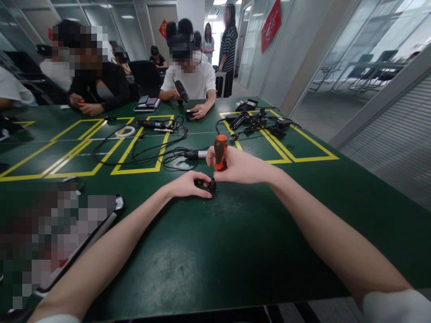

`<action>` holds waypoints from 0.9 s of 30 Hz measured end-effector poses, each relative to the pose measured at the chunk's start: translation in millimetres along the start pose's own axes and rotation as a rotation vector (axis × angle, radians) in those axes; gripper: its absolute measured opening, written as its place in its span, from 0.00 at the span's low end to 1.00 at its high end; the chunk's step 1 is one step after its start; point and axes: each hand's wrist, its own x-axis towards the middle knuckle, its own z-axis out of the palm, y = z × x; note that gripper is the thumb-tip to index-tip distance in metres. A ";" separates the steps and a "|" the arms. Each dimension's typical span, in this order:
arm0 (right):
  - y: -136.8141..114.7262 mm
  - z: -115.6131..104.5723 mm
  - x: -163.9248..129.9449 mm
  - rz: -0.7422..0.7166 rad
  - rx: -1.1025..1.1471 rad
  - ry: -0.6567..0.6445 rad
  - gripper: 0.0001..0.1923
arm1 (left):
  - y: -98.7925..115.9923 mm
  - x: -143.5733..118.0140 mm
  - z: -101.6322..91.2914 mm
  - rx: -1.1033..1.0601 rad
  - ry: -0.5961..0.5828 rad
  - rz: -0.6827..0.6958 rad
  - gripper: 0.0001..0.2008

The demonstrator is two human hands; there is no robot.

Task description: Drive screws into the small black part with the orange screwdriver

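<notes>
Screwdriver, orange-and-grey and thick-handled, stands nearly upright, tip end down, in the right hand, which I see curled around it. Left hand, half closed, pinches a small black part on the green tabletop; marking on the red wall banner is too blurred for me to read.

Place type: office room arranged for bench work.
Work surface: green table, divided into rectangles by yellow tape.
Bench equipment: screwdriver, power tool and tangled black cables.
Seating: black office chair beyond the far table edge.
Enclosure: glazed partition at right; further chairs visible through it.
Wall decor: red hanging, upper right.
Occupancy: person in white seated opposite; person in striped top standing behind.
</notes>
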 end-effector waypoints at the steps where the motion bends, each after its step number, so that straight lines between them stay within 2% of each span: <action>1: -0.3 0.7 0.0 0.004 0.001 0.005 0.09 | 0.0 -0.1 -0.1 0.001 -0.002 0.000 0.21; 6: -1.1 3.4 -0.1 -0.008 -0.011 0.088 0.07 | -0.9 -0.3 -1.1 0.012 -0.006 0.003 0.22; 14: 0.9 1.9 0.1 -0.017 0.012 0.025 0.11 | -4.6 0.5 -2.5 0.008 -0.026 0.018 0.22; 21: -3.7 4.4 -1.5 0.022 0.003 0.079 0.07 | -5.3 0.8 -4.4 0.020 -0.033 0.026 0.22; 27: 1.6 3.6 0.6 -0.015 0.031 0.056 0.11 | -4.8 0.9 -4.0 0.012 -0.037 0.035 0.23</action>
